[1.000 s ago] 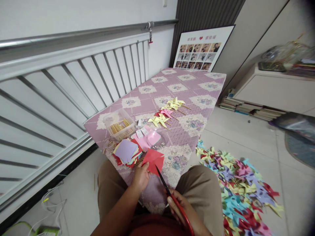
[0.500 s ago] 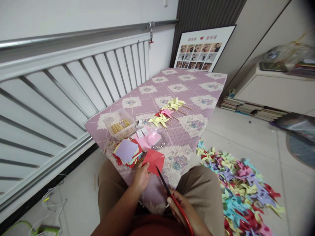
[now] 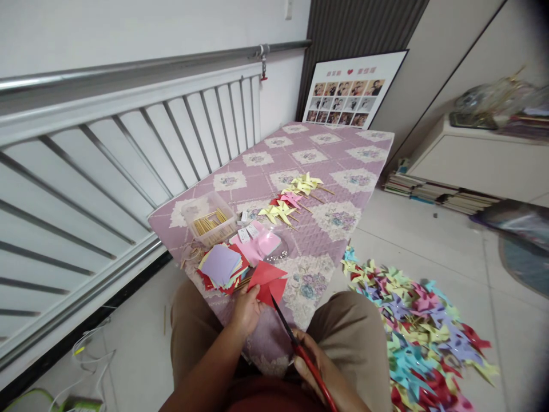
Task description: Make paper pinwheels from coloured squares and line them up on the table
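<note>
Between the fingers of my left hand (image 3: 247, 312) is a square of red paper (image 3: 265, 281), gripped at its near left edge. A slit opens in its right side. My right hand (image 3: 309, 361) is wrapped round the red handles of a pair of scissors (image 3: 283, 321); the dark blades look closed, with the tip at the paper's near edge. Left of the red paper lies a stack of coloured paper squares (image 3: 221, 264), a lilac one on top. Several sticks poke out beside my left fingers.
On the flowered tablecloth (image 3: 309, 154) stand a clear box (image 3: 210, 220) of sticks, pink paper (image 3: 246, 249), a dish of small metal pieces (image 3: 278, 252) and several paper pinwheels (image 3: 278, 212). A large pile of pinwheels (image 3: 420, 332) covers the floor at right. A railing (image 3: 189, 134) borders the table's left.
The slit in the red paper's right side has spread wider, and its lower right part sits apart from the upper. The scissors' tip has shifted slightly left and down.
</note>
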The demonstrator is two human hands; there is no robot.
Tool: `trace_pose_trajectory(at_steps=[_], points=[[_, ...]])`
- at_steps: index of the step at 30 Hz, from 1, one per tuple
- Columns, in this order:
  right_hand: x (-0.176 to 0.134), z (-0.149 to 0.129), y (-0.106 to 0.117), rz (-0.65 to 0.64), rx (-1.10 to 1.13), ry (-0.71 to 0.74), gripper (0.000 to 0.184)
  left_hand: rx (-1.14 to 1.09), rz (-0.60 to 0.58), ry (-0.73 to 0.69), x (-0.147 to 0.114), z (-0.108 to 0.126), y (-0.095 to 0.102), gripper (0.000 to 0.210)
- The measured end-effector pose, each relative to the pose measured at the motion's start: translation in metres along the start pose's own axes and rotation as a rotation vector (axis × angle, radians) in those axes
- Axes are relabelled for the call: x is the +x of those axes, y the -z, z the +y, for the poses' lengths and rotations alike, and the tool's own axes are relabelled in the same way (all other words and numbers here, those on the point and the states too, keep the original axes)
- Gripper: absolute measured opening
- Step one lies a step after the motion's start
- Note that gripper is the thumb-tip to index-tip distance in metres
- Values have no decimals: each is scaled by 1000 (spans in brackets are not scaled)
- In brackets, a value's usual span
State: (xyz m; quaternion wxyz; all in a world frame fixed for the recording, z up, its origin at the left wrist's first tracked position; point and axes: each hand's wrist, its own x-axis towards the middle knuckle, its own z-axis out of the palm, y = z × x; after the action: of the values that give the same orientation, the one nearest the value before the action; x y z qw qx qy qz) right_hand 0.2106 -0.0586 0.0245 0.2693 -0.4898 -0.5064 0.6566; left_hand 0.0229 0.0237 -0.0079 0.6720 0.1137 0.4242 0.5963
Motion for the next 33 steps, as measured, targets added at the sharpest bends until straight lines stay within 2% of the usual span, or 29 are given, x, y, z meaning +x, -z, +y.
trace_pose_trajectory(at_steps=[4,7,12,16,18,21,26,30,33], points=[[-12,-1,7,-79,-1,30,60,-52,46,5,0,2,0,27],[-19,9,9,-76,131,17,57,-104,74,8,-1,3,-1,30],[-13,25,0,174,567,-71,53,-146,74,62,-13,5,-11,28],[4,11,-9,314,790,-53,55,-173,36,99,-29,8,-29,27],[13,-2,-13,359,798,-19,61,-171,-15,101,-36,10,-38,29],[22,-23,-20,414,778,22,59,-132,-63,87,-47,11,-48,34],[28,-47,-32,389,706,61,38,-27,-86,102,-61,6,-52,37],[26,-55,-26,367,641,96,35,3,-172,120,-67,10,-49,29],[22,-55,-14,310,598,67,38,35,-269,173,-66,22,-45,34]])
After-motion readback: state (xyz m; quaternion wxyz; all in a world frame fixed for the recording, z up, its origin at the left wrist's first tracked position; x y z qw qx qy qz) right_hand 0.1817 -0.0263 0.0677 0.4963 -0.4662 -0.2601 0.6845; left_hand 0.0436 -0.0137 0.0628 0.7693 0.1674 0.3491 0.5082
